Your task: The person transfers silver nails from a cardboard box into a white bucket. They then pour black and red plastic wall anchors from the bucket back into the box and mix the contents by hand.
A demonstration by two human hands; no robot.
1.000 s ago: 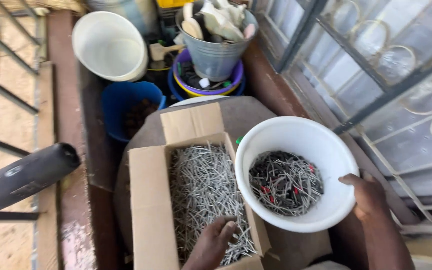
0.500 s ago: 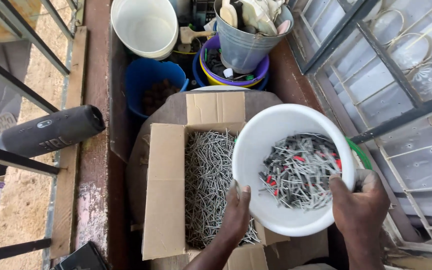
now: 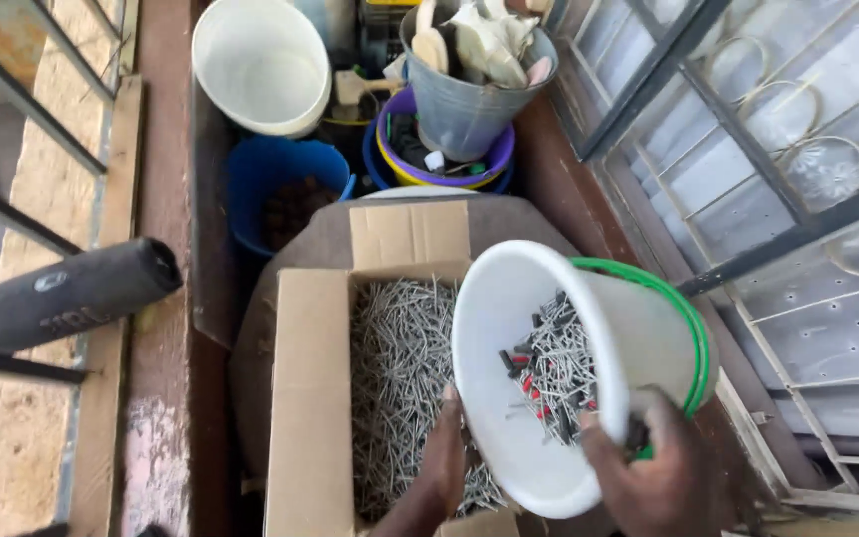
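Note:
My right hand [image 3: 653, 472] grips the near rim of a white plastic bowl [image 3: 509, 328] and holds it tilted to the left, its mouth facing an open cardboard box [image 3: 305, 398]. Inside the bowl lie grey nails mixed with a few red and black pieces [image 3: 554, 368]. A green-rimmed bowl [image 3: 693, 338] shows behind the white one. The box is full of grey nails [image 3: 400, 368]. My left hand [image 3: 444, 452] rests on the nails in the box, just under the bowl's lower rim, fingers apart.
The box sits on a round brown surface [image 3: 320, 239]. Beyond it stand a blue bucket [image 3: 280, 179], a large white bowl [image 3: 260, 60], stacked coloured bowls [image 3: 400, 159] and a metal bucket of tools [image 3: 469, 89]. A black cylinder [image 3: 72, 293] lies left. A metal window grille [image 3: 748, 149] stands right.
The white bowl has been tipped from nearly level to steeply tilted toward the box. My right hand shifted along its near rim. My left hand stays on the nails in the box.

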